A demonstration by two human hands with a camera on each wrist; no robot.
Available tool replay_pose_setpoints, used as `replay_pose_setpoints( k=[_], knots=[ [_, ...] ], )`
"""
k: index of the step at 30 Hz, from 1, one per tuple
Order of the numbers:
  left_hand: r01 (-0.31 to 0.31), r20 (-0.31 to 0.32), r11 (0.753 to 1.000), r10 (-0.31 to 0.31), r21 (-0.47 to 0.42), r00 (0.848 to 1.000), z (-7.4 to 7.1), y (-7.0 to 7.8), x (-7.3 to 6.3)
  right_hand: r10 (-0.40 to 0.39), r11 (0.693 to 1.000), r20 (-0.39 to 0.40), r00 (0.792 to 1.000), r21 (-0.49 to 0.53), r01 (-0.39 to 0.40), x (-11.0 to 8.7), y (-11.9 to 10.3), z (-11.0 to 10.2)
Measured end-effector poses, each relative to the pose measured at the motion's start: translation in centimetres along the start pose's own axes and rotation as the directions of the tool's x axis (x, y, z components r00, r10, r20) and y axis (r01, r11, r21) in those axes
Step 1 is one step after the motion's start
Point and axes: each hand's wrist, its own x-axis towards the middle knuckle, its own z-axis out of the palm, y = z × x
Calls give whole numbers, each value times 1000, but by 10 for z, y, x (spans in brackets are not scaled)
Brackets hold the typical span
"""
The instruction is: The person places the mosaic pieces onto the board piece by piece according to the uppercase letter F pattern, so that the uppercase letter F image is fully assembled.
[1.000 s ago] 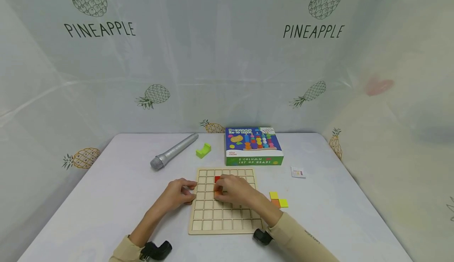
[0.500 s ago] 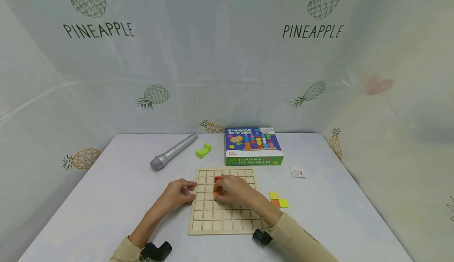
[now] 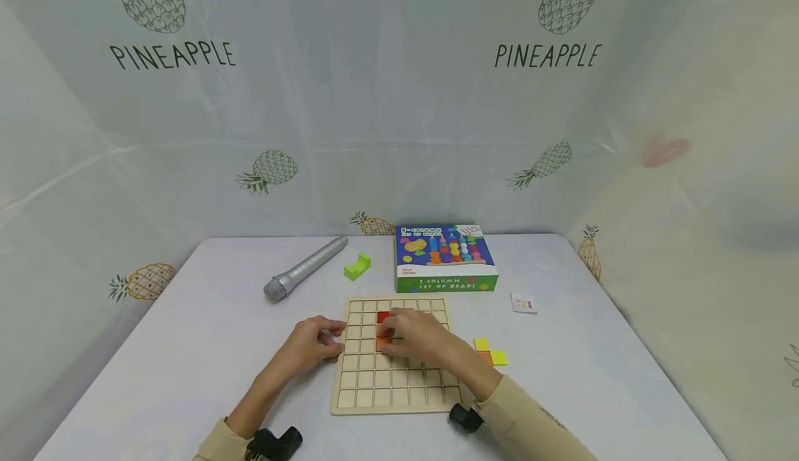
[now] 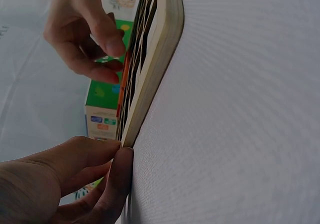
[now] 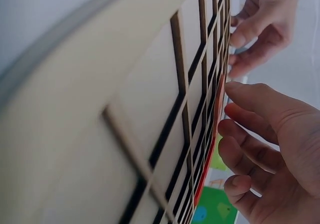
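A wooden grid board [image 3: 374, 400] lies on the table before me, divided into square cells. A red tile [image 3: 383, 317] lies in one of its upper cells. Just below it, between the thumb and fingers of my right hand [image 3: 415, 336], an orange tile [image 3: 382, 344] shows at the board's surface; the hand hides part of it and the cells beyond. My left hand [image 3: 308, 341] touches the board's left edge, thumb and forefinger apart along it. In the left wrist view, fingertips [image 4: 125, 159] of that hand meet the board's rim.
Right of the board lie two yellow tiles [image 3: 499, 358] and another orange tile [image 3: 485, 358]. Behind it stand a bead set box [image 3: 447, 258] and a lime-green curved block [image 3: 358, 267]. A silver microphone [image 3: 306, 270] lies back left, a small printed card [image 3: 523, 303] at right.
Almost nothing differs. The right hand has shifted very slightly, leaving a little more of the orange tile in sight. The left hand stays at the board's edge.
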Motion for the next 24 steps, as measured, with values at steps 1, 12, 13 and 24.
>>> replay_pose_setpoints(
  k=[1, 12, 13, 24],
  knots=[
    [3, -3, 1000, -3, 5, 1000, 0, 0, 0, 7, 1000, 1, 1000, 9, -7, -2, 1, -1],
    [-4, 3, 1000, 4, 7, 1000, -1, 0, 1, 144, 987, 7, 989, 73, -145, -37, 32, -20],
    [-5, 5, 1000, 5, 5, 1000, -1, 1, 1, 159, 984, 6, 987, 82, -159, -41, 34, -22],
    [5, 4, 1000, -5, 10, 1000, -2, 2, 1, 229, 973, -44, 972, 31, -228, -86, 62, -36]
  ],
)
